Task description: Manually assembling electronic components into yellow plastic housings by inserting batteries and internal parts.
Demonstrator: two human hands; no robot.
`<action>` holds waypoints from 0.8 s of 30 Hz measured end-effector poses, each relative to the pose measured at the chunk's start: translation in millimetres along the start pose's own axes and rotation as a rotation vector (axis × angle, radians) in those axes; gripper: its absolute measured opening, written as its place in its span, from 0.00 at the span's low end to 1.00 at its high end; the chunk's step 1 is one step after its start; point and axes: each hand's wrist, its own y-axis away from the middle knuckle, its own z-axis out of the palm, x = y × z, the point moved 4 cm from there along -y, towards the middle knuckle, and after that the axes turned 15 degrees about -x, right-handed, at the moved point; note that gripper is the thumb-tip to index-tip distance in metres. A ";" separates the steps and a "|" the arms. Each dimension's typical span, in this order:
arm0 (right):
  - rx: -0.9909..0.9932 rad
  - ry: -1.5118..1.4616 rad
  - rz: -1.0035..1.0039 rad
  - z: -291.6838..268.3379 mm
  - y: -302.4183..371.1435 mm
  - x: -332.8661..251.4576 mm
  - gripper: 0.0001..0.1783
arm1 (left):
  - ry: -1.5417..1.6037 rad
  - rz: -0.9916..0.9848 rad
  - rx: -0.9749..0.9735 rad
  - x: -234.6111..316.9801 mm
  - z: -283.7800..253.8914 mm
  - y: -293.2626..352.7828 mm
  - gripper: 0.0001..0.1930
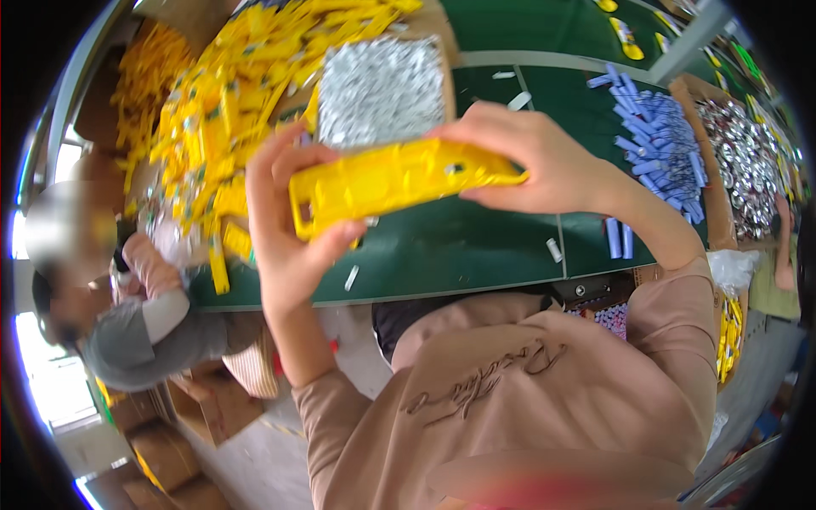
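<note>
Casing [374,187], yellow, spans left fingers [299,159] and right fingers [489,132], each pinching one end.

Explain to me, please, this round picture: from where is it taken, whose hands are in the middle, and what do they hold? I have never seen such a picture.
There is no machine here. A person wears a wide fisheye camera on the head, looking down, so straight edges look bent. The left hand and right hand in the middle are that person's own, both bare. Together they hold a long yellow plastic part, one hand at each end, above a green table. On the table lie a big heap of yellow parts, many small silvery pieces and a pile of blue cylinders. Another person is at the left.
</note>
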 end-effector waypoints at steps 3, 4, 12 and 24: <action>0.061 0.036 -0.035 7.4 -12.4 -19.2 0.25 | 0.506 0.099 0.218 -14.9 10.2 12.4 0.43; 0.125 0.063 -0.011 12.2 -17.6 -23.3 0.25 | 0.669 0.195 0.235 -25.3 12.9 16.5 0.44; 0.023 -0.107 -0.040 79.0 -68.8 -36.6 0.29 | 0.896 0.179 0.540 -64.6 2.9 67.3 0.30; -0.369 0.423 -0.041 153.2 -243.9 55.7 0.16 | 0.493 -0.367 0.873 -143.9 -72.8 139.7 0.21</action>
